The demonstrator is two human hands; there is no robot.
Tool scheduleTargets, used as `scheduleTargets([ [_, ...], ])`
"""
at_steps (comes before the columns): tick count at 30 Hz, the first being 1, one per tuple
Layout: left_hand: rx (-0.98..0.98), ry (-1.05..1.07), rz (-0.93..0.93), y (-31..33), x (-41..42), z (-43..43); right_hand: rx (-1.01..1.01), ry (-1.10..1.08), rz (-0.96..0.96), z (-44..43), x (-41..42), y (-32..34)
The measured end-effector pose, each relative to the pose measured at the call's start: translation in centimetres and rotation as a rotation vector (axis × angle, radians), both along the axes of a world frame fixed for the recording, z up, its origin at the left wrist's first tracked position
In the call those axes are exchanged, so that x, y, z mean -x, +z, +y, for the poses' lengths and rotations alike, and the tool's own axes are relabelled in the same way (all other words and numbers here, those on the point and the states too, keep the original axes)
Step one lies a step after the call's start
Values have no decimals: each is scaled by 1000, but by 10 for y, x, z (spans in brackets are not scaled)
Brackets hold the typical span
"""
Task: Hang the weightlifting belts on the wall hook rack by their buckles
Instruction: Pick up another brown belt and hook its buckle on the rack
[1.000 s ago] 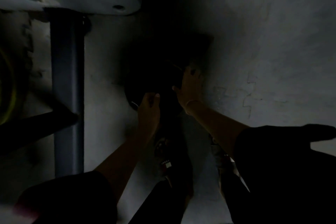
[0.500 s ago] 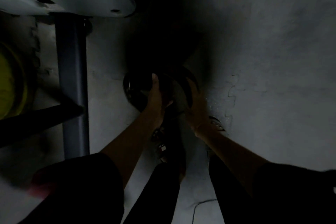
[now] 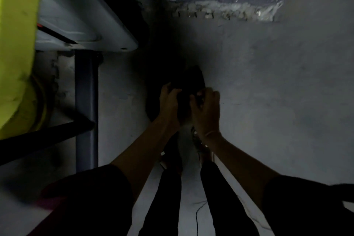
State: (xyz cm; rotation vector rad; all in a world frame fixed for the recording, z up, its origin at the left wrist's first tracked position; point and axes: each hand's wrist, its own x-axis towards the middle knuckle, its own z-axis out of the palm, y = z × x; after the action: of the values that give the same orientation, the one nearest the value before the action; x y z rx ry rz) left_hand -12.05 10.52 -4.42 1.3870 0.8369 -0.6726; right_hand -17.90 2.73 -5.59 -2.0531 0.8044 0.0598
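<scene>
Belt (image 3: 188,84) dark, orientation unclear; left hand (image 3: 169,103) and right hand (image 3: 206,109) both clenched around it.

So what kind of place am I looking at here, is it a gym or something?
Probably a dim gym or equipment room. A grey metal frame post with a yellow-green piece stands on a bare grey floor, and both hands grip a dark belt.

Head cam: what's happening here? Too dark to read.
A person stands over a grey floor and holds a dark, coiled object, probably a weightlifting belt, in both hands. The left hand grips its left side and the right hand its right side. No wall hook rack or buckle can be made out, so nothing is hung yet. A yellow machine part sits at far left.
</scene>
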Motion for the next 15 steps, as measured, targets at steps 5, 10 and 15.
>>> scheduleTargets([
  [5, 44, -149, -150, 95, -15, -14, 19, -217, 50, -22, -47, 88],
  [10, 51, -154, -264, 200, -37, -15, -869, -400, -66, -48, -70, 199],
  [15, 87, -135, -317, 299, -41, -21, -850, -157, -267, -51, -72, 312],
])
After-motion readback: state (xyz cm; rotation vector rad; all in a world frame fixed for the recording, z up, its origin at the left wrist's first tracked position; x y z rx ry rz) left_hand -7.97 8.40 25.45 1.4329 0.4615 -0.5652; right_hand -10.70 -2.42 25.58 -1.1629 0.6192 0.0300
